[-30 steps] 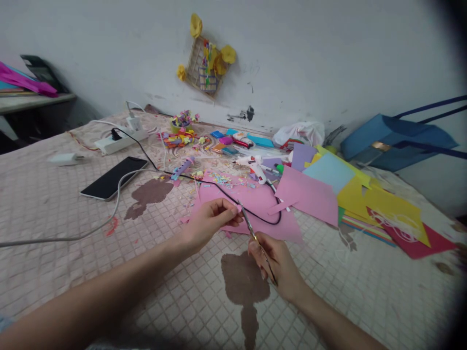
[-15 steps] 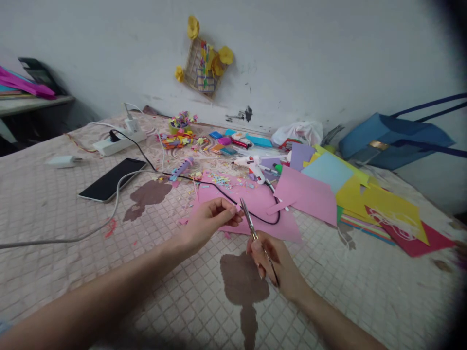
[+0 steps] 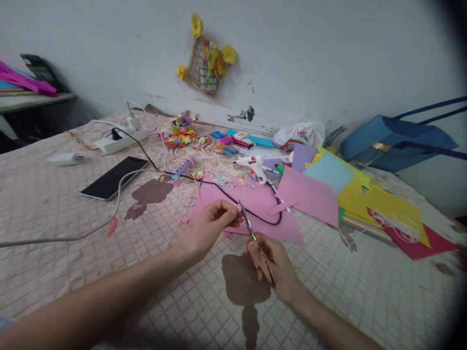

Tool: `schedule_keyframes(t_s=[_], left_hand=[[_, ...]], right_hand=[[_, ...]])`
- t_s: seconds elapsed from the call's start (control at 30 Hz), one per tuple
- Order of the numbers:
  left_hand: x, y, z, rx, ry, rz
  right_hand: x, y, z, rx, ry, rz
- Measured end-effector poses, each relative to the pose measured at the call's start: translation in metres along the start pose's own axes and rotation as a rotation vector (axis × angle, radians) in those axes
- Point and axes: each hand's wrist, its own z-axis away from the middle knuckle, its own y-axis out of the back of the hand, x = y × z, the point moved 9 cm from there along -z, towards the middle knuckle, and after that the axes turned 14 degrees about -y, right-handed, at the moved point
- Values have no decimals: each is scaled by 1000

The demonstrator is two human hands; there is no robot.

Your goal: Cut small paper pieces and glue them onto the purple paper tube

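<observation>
Between the thumb and fingers of my left hand [image 3: 215, 221] is pinched a small piece of pink paper [image 3: 239, 207], mostly covered by the fingertips. My right hand [image 3: 272, 262] is closed around the handles of a pair of scissors [image 3: 248, 223]. The blades point up and away, their tips right beside the pink piece; whether they touch it I cannot tell. Behind both hands lies a large pink sheet [image 3: 215, 194], with small coloured paper clippings [image 3: 222, 180] scattered over its far part.
A white glue gun [image 3: 255, 165] lies beyond the sheet, its black cord looping across the pink paper. To the left are a phone [image 3: 114, 179] and a power strip [image 3: 122, 142]. Coloured sheets [image 3: 328, 172] pile up at right, near a blue bag [image 3: 394, 141].
The scissors have turned slightly in my right hand, and their blades look closer together. My left hand keeps its pinch on the pink piece. The whole view has shifted slightly.
</observation>
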Motion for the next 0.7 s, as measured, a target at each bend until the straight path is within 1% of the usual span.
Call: schedule_keyframes(t_s=[0.33,0.7], left_hand=[[1,-2,2,15,1,9],[0,-2,2,29,4,5]], right_hand=[[-10,1,2,22,15,41],[-9,2,-1,18,23,35]])
